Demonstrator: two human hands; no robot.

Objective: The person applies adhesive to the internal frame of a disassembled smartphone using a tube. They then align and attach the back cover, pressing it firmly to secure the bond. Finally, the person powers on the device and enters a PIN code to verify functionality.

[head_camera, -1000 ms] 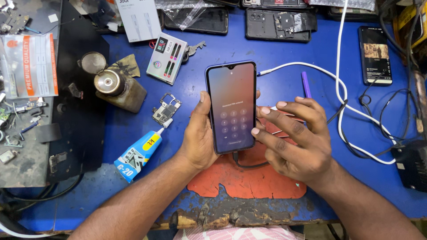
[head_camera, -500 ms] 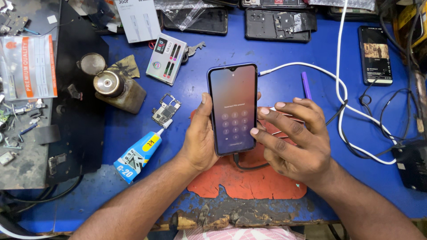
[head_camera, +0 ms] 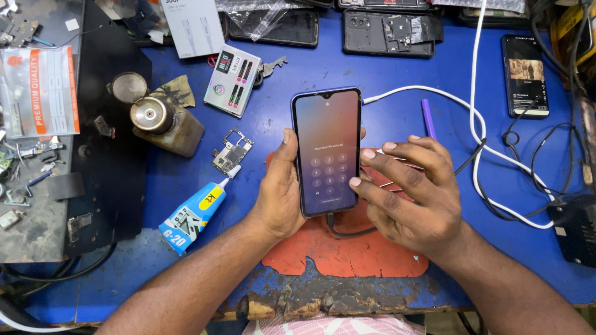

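The left hand (head_camera: pixel 282 198) gripped the dark slab-shaped smartphone (head_camera: pixel 327 151) by its edge; the right hand (head_camera: pixel 413 192), holding nothing, needed light, centred keypad taps.

This is a phone repair workshop, seen at one crowded bench. The blue worktop (head_camera: pixel 298 80) is scuffed, and a worn orange mat (head_camera: pixel 347 248) lies at its near edge, burnt and flaking. A bare circuit board (head_camera: pixel 231 152) lies left of centre beside a tube of glue (head_camera: pixel 192 214). Along the far edge lie opened phones with their backs off (head_camera: pixel 388 31), and a small tester with meter strips (head_camera: pixel 233 79). A solvent bottle with a metal cap (head_camera: pixel 162 121) stands on the left, by trays of loose small parts (head_camera: pixel 25 174). White (head_camera: pixel 478 124) and black cables (head_camera: pixel 528 149) trail across the right side
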